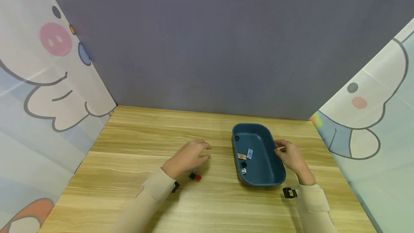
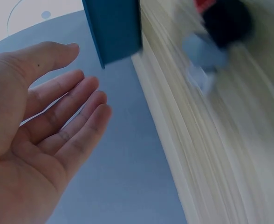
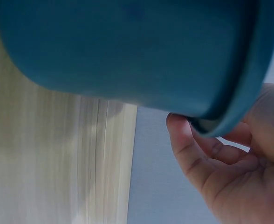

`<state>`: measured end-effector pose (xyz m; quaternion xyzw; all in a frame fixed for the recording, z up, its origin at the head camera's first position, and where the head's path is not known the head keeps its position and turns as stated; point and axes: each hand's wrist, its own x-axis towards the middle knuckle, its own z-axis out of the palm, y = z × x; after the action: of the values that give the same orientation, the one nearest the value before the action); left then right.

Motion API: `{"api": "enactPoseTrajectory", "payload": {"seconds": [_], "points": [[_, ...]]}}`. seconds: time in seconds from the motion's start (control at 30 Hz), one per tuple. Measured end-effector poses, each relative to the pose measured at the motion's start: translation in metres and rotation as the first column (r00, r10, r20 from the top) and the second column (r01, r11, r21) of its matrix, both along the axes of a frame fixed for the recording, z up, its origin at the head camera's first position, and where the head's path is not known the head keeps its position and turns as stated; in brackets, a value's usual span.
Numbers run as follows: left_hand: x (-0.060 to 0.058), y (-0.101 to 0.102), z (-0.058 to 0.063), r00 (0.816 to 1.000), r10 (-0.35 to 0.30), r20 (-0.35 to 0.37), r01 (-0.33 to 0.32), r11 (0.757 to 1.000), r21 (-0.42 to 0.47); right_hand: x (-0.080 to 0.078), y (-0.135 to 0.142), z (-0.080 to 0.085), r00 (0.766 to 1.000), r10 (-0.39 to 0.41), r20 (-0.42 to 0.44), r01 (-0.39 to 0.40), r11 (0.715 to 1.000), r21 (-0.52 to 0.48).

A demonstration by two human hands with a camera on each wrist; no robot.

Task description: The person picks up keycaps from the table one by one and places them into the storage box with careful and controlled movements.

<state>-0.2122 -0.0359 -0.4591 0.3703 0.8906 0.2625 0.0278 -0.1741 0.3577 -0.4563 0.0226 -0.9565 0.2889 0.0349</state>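
A dark blue plastic tray (image 1: 262, 164) sits on the table, and my right hand (image 1: 290, 155) pinches its right rim; in the right wrist view the fingers (image 3: 183, 140) curl at the rim's underside. Inside the tray are several small pieces: an orange-brown printed one (image 1: 242, 156), a light blue printed one (image 1: 249, 154), a white one (image 1: 243, 171) and black ones. My left hand (image 1: 189, 157) hovers over the table left of the tray, fingers loosely bent and nothing in them. Just below it lie a red square piece (image 1: 198, 178) and a black piece (image 1: 192, 176); blurred blue-grey and white pieces (image 2: 204, 51) show beside them.
The wooden table (image 1: 136, 136) ends at a grey panel (image 1: 207, 46) at the back. Cartoon-printed sheets (image 1: 48, 82) stand on both sides. A black strap-like part (image 1: 289, 192) shows at the right wrist, and another black part (image 1: 175, 187) at the left.
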Motion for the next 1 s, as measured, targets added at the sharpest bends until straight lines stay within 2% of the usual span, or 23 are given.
{"api": "enactPoseTrajectory", "payload": {"seconds": [0.07, 0.3, 0.57, 0.7, 0.9, 1.0], "points": [[0.004, -0.013, 0.001, 1.0, 0.018, 0.001, -0.018, 1.0, 0.009, 0.0, 0.0, 0.0, 1.0, -0.002, 0.003, 0.002, 1.0, 0.001], [0.014, -0.055, 0.001, 0.988, 0.107, -0.107, -0.11, 0.994, -0.018, 0.0, -0.001, 0.001, 1.0, -0.004, 0.012, 0.004, 1.0, 0.004], [0.028, -0.094, -0.001, 0.967, 0.21, -0.143, -0.219, 0.975, -0.046, 0.002, 0.0, 0.002, 1.0, -0.003, 0.012, 0.003, 1.0, -0.004], [0.037, -0.108, -0.006, 0.96, 0.256, -0.117, -0.266, 0.961, -0.076, 0.002, -0.001, 0.003, 1.0, -0.001, 0.009, 0.001, 1.0, -0.008], [0.05, -0.119, -0.013, 0.956, 0.29, -0.032, -0.292, 0.951, -0.103, 0.003, -0.001, 0.005, 1.0, 0.0, 0.0, 0.0, 1.0, -0.005], [0.054, -0.121, -0.018, 0.943, 0.332, -0.026, -0.332, 0.936, -0.114, 0.003, -0.002, 0.005, 1.0, 0.0, -0.005, 0.0, 1.0, -0.004]]}}
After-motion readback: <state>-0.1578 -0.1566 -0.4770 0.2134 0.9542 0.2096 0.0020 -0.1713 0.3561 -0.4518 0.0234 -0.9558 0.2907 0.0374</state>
